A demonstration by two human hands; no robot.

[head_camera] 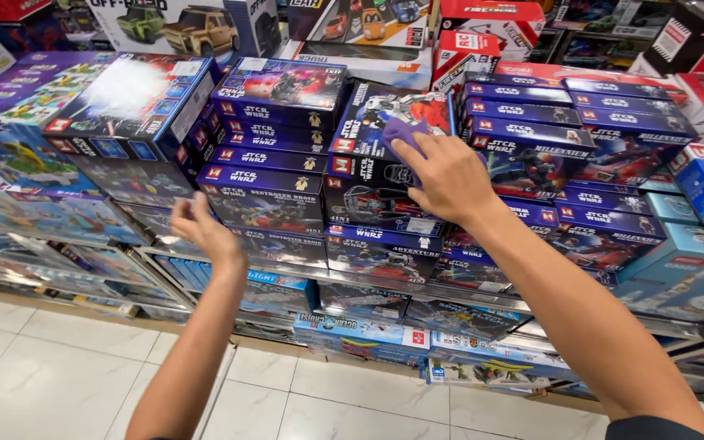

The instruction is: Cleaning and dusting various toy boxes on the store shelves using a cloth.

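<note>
Head view: right hand (pixel 448 175) pressed flat on a purple cloth (pixel 402 133), cloth lying on the tilted face of a dark-blue toy box (pixel 385 167) in the middle stack. Fingers spread over the cloth rather than curled round it; grip is a palm-down press, no pinch. Cloth mostly hidden under the fingers, only the upper-left corner shows.

Left hand (pixel 202 222) hovers in front of the neighbouring stack of blue boxes (pixel 266 175), fingers loosely open, holding nothing. Slightly blurred, so can't tell if fingertips touch a box edge.

Boxes sit stacked on a low metal shelf (pixel 385 285), more flat boxes beneath it near the tiled floor (pixel 67 375). Red boxes (pixel 482 33) stand behind at the top.

Step looks like wiping the box front. To do it well, my read:
- keep the palm flat so the cloth stays bunched under the hand and doesn't slide out
- light pressure only; the box leans and rests on others, a hard push could shove it back or tip the stack
- left hand would be better placed bracing the box edge or the stack beside it
- wipe along the face toward the free edge, not up into the boxes above
- watch the lower boxes, they jut out past the shelf lip.
</note>
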